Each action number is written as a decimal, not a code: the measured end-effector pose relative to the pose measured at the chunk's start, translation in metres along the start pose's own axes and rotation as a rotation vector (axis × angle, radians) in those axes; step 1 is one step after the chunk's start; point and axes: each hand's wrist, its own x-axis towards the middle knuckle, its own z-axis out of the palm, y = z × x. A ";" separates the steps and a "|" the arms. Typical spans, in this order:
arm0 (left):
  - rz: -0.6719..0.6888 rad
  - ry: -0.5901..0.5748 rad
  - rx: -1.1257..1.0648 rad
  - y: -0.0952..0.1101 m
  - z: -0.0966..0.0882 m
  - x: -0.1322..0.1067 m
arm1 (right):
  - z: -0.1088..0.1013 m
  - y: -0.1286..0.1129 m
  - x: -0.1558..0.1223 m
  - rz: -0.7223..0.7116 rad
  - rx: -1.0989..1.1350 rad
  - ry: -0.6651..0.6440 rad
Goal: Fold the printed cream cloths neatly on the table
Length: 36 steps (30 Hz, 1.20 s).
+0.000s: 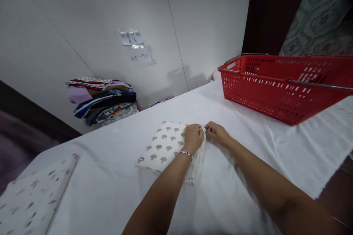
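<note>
A folded white cloth [168, 143] printed with grey and green mushrooms lies on the white-covered table in front of me. My left hand [193, 136], with a silver bracelet at the wrist, rests on its right side, fingers bent and closed over the far right corner. Touching that same corner, my right hand [217, 133] pinches the cloth's edge between thumb and fingers. Several fabric layers show along the right side, below my left hand. My left forearm hides part of the near edge.
A red plastic basket [259, 91] with metal handles stands at the table's [110, 176] right back. Another folded printed cloth [35, 194] lies at the left front. Beyond the table, a pile of folded clothes [102, 99] sits by the white wall, below paper labels [139, 56].
</note>
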 end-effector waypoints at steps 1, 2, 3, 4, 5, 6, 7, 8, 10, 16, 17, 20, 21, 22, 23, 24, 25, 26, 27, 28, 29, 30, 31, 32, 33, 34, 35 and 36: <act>0.002 -0.001 -0.001 0.000 0.000 0.000 | 0.000 0.000 0.000 -0.005 0.006 0.006; 0.002 -0.007 -0.001 -0.001 -0.001 0.001 | 0.000 0.000 0.000 -0.008 0.015 0.010; 0.004 -0.015 0.001 -0.001 -0.001 0.002 | -0.001 -0.001 0.000 -0.007 0.025 0.011; 0.007 -0.023 0.003 -0.001 -0.002 0.002 | -0.001 -0.001 0.000 -0.002 0.035 0.012; 0.010 -0.029 0.007 -0.002 -0.002 0.003 | -0.001 -0.001 0.000 0.003 0.042 0.010; 0.014 -0.034 0.013 -0.002 -0.003 0.005 | -0.001 -0.001 0.000 0.009 0.049 0.007; 0.017 -0.040 0.021 -0.002 -0.004 0.006 | -0.001 -0.001 0.000 0.016 0.054 0.004; 0.017 -0.046 0.032 -0.001 -0.005 0.008 | -0.001 -0.001 0.000 0.024 0.059 0.001; 0.007 -0.063 0.066 -0.001 -0.005 0.012 | -0.001 -0.001 0.000 0.043 0.062 0.000; -0.042 -0.061 0.133 0.004 -0.001 0.020 | 0.002 0.002 0.001 0.028 0.082 0.000; -0.051 -0.044 0.118 0.005 0.001 0.020 | 0.002 0.003 0.001 0.014 0.093 0.003; -0.066 -0.014 0.064 0.007 0.004 0.019 | 0.003 0.006 0.002 0.004 0.099 0.028; -0.065 -0.017 0.051 0.006 0.005 0.018 | 0.004 0.007 0.002 0.015 0.092 0.033; -0.062 -0.021 0.043 0.006 0.005 0.017 | 0.004 0.007 0.002 0.029 0.081 0.036; -0.057 -0.024 0.036 0.005 0.005 0.016 | 0.004 0.007 0.001 0.045 0.069 0.043; -0.050 -0.024 0.028 0.005 0.005 0.015 | 0.005 0.006 0.001 0.057 0.059 0.051; -0.041 -0.020 0.019 0.004 0.005 0.014 | 0.005 0.005 0.001 0.061 0.054 0.060; -0.034 -0.015 0.009 0.004 0.006 0.013 | 0.005 0.004 0.001 0.058 0.056 0.064; -0.028 -0.011 0.000 0.004 0.006 0.012 | 0.005 0.003 0.000 0.047 0.063 0.059; -0.023 -0.010 -0.010 0.004 0.006 0.011 | 0.005 0.003 0.000 0.031 0.075 0.043; -0.015 -0.013 -0.022 0.004 0.006 0.010 | 0.006 0.002 0.000 0.017 0.087 0.021; -0.002 -0.018 -0.040 0.004 0.006 0.010 | 0.006 0.002 0.000 0.007 0.097 0.001; 0.014 -0.024 -0.064 0.003 0.006 0.009 | 0.006 0.001 0.000 0.005 0.104 -0.011; 0.031 -0.026 -0.092 0.002 0.004 0.009 | 0.006 0.001 0.000 0.008 0.108 -0.013; 0.042 -0.023 -0.117 0.000 0.003 0.007 | 0.006 0.001 0.000 0.017 0.110 -0.008; 0.045 -0.018 -0.129 -0.003 0.001 0.005 | 0.006 0.001 0.000 0.028 0.109 -0.001; 0.042 -0.011 -0.123 -0.006 -0.002 0.003 | 0.005 0.000 0.000 0.039 0.106 0.007; 0.037 -0.009 -0.097 -0.009 -0.005 -0.002 | 0.005 0.000 0.000 0.049 0.099 0.013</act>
